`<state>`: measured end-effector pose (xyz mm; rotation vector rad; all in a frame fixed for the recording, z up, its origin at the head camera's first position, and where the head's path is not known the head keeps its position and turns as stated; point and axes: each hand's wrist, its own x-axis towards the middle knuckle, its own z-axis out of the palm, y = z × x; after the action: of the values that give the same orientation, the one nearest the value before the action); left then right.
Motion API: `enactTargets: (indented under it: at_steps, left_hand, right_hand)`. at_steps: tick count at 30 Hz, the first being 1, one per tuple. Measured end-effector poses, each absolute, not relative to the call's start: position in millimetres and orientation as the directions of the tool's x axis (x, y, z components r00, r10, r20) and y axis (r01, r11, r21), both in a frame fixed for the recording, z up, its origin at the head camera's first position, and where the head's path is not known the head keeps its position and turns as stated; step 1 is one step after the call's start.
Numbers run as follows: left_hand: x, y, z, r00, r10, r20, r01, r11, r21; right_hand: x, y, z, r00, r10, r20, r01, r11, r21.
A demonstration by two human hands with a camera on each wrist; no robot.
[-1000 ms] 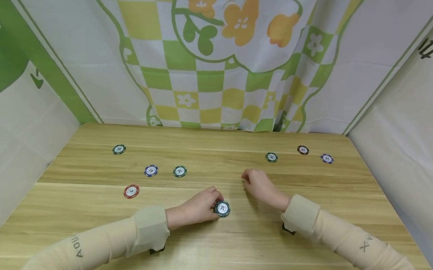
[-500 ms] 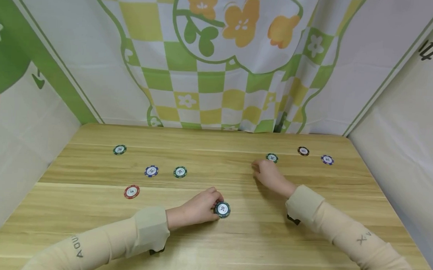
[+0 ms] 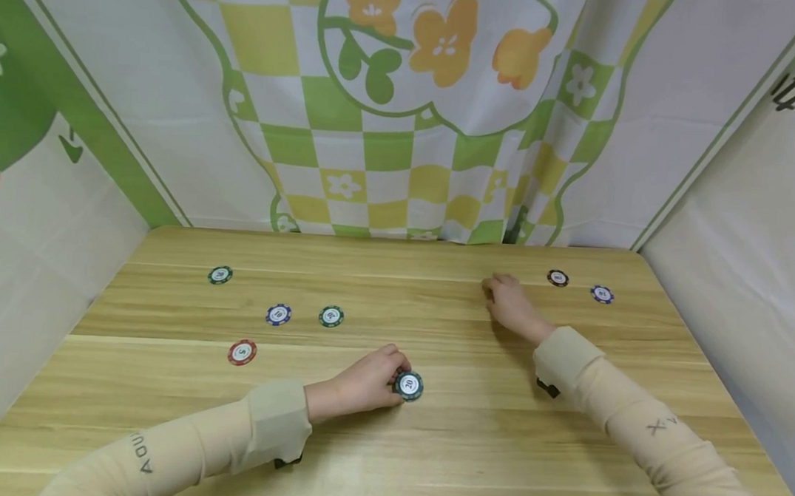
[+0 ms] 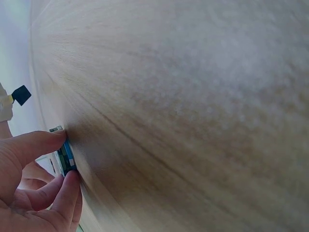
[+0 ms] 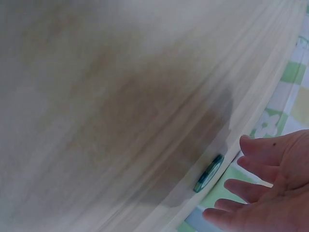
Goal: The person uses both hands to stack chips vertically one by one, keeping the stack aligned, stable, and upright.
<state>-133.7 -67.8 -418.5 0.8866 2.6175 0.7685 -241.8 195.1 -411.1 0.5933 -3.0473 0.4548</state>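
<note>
In the head view my left hand [image 3: 366, 381] pinches a small stack of poker chips [image 3: 408, 385] by its edges, low over the wooden table [image 3: 388, 462]. The top chip is dark green and marked 20. Green and blue edges of the stack [image 4: 67, 157] show between thumb and fingers in the left wrist view. My right hand [image 3: 513, 309] reaches over the back right of the table. In the right wrist view its fingers are spread beside a single green poker chip [image 5: 209, 173], apart from it; that hand hides this chip in the head view.
To the left lie a red chip [image 3: 242, 352], a blue chip [image 3: 277, 314] and two green chips, one nearer the middle [image 3: 331, 316], one farther back [image 3: 220, 275]. At the back right are a black chip [image 3: 557, 278] and a blue-purple chip [image 3: 602, 294]. A patterned curtain [image 3: 388, 159] hangs behind the table.
My right hand has moved away from the left one, toward the back right, and now covers the green chip there. My left hand and its stack have stayed in place.
</note>
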Motion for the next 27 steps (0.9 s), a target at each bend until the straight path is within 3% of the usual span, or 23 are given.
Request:
enactTargets:
  at_steps: [8,27]
  left_hand:
    - [-133.7,-67.9,-419.0,-0.776,0.625,-0.085,0.48,0.672,0.564]
    - [-133.4,-68.3,-418.9,-0.775,0.626,-0.09,0.477,0.672,0.566]
  right_hand:
    - [-242.0,197.4,-405.6,-0.944,-0.325,-0.062,-0.296,0.912,-0.284]
    - [-238.8,194.1,-407.5,-0.94,-0.326,-0.097,-0.305,0.935,-0.181]
